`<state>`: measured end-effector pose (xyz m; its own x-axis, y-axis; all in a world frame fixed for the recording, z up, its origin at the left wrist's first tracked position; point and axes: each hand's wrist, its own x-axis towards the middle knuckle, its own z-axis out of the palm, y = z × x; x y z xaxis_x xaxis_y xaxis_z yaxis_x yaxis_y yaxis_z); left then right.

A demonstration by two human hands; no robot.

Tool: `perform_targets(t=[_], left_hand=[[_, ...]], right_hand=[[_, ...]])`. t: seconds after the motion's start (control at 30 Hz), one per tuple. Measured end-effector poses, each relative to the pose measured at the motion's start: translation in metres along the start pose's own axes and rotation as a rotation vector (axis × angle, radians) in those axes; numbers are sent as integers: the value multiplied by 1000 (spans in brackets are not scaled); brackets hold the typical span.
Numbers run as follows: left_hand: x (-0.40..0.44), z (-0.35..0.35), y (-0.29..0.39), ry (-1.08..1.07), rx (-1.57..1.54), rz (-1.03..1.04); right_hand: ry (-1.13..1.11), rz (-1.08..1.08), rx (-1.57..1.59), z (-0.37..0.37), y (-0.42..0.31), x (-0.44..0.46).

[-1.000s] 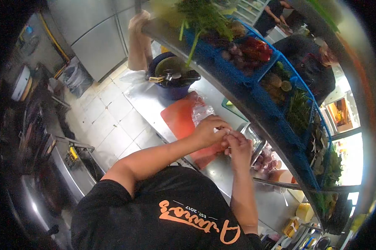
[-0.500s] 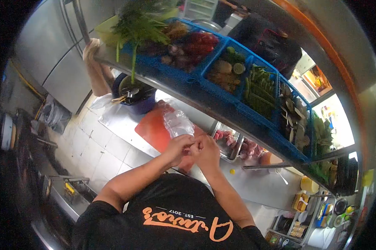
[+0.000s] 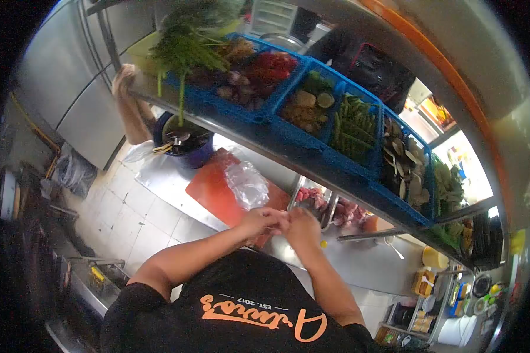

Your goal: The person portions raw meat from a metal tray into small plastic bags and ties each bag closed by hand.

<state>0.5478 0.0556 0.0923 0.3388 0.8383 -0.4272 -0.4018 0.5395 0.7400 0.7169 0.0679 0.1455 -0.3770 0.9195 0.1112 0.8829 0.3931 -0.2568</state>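
My left hand and my right hand meet in front of my chest, over the near edge of the red cutting board. Fingers of both are closed and touch at the tips; whatever is pinched there is too small or hidden to name. Just beyond my left hand, a crumpled clear plastic bag lies on the board. Close to my right hand is a metal tray with pieces of raw meat.
Overhead, a metal shelf holds blue baskets of vegetables and leafy herbs. A dark blue pot with utensils stands at the table's far left. Another person's hand grips the shelf post. More meat lies right of the tray.
Both my hands have moved a little right and closer to my body, still together. The bag stays on the board, more of it uncovered. The view has shifted slightly.
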Motion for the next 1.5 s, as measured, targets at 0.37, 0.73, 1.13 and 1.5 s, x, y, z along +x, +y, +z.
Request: perform_targets(t=[0.37,0.73,1.13,1.5], left_hand=[[62,-134,-16,549,1543,646],[57,-140,2,500,1738,538],[68,-120,-10,753,1415,917],[56,-157,1,588,1496,629]], right_hand=[[45,348,-282,-66,164,-4],[-95,-227,87,72,-2,81],[-196,-290,11,120,-24,130],[112,377,993,7,76,72]])
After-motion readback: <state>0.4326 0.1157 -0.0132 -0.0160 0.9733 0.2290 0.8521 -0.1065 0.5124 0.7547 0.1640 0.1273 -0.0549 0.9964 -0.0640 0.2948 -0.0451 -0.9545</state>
